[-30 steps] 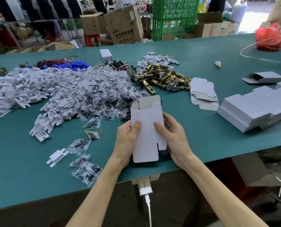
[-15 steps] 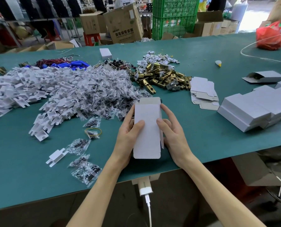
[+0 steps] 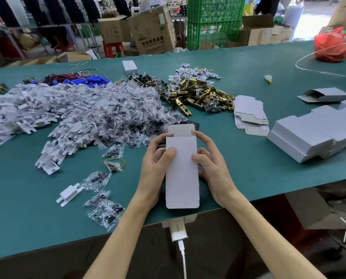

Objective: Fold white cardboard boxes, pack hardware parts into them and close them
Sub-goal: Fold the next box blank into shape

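Far to my left a heap of white plastic brackets [image 3: 27,109] spreads over the green table [image 3: 17,208], with blue cylinders [image 3: 87,79] behind it. One loose bracket [image 3: 70,193] lies nearer me, apart from the heap. Next comes a mound of small clear bags of dark screws [image 3: 127,109], a few stray bags [image 3: 105,212] near the table's front edge, and a yellow rubber band [image 3: 114,163] between them.

My left hand [image 3: 154,172] grips the white cardboard box [image 3: 181,178] by its left long edge, thumb pressed flat on the front face and fingers curled round behind. The box stands lengthwise away from me, just above the near edge of the table, its far flap still open and its lower end closed. My right hand [image 3: 214,172] holds the opposite long edge the same way, thumb on the face, with the forefinger reaching up to the far corner beside the flap.

Beyond the box lies a pile of brass latches [image 3: 198,95]. To the right sits a stack of flat box blanks [image 3: 248,115], then a cluster of folded white boxes [image 3: 313,137], one open box [image 3: 325,95] behind them, and a red plastic bag [image 3: 332,47] at the far corner.
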